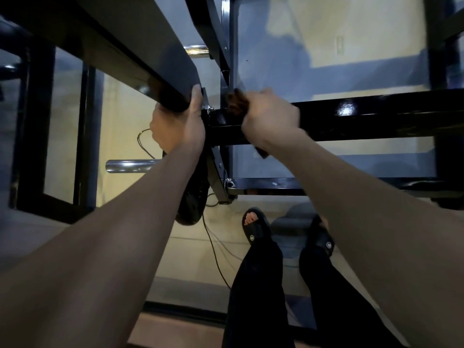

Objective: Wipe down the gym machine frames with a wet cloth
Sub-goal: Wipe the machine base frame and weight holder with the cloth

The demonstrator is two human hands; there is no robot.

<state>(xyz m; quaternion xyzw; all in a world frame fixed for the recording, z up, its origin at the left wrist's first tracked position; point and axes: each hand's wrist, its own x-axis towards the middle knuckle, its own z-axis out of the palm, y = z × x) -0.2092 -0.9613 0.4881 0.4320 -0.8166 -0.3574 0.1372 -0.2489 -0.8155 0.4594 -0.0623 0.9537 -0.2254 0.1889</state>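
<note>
A glossy black steel gym machine frame fills the view, with a horizontal crossbar [364, 119] running right from a bolted joint. My right hand [270, 116] grips a dark brown cloth [236, 100] and presses it on the crossbar close to the joint; a bit of cloth hangs below the bar. My left hand [179, 124] grips the end of a thick black padded beam [140, 51] that slants in from the upper left, thumb up along its end face.
Chrome pegs stick out at the left [130, 165] and higher up [195, 50]. A lower frame rail [271, 184] runs below the crossbar. Thin black cables [213, 247] trail on the pale floor. My feet in black slides [254, 228] stand under the frame.
</note>
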